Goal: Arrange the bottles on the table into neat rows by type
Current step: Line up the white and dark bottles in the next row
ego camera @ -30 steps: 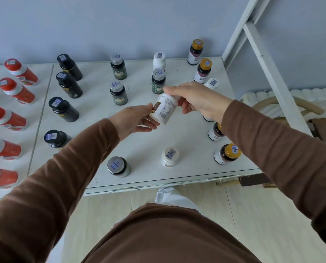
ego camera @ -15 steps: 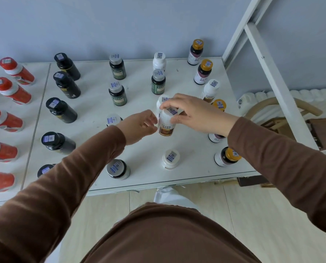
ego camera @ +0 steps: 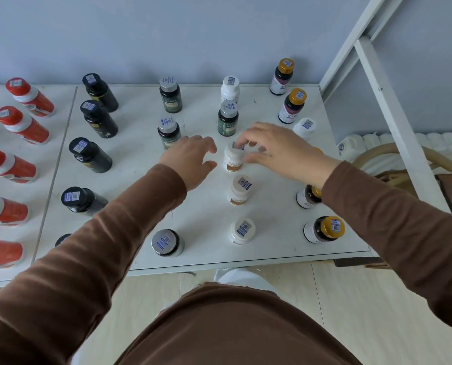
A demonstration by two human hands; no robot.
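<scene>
A white bottle with a brown label band stands upright mid-table. My right hand hovers over it and pinches its cap between fingertips and thumb. My left hand is just left of the bottle, fingers relaxed, holding nothing. Two more white bottles stand in line in front of it, and another stands at the back. A dark green silver-capped bottle stands between that one and the held bottle. One white bottle stands behind my right hand.
On the white table, black bottles form a column on the left, green ones stand in the middle and gold-capped ones on the right. Red bottles lie on the adjoining table. A white frame rises at right.
The white bottle, held tilted in the air by both hands, was turned upright and set down on the table. My left hand let go of it and drew slightly away.
</scene>
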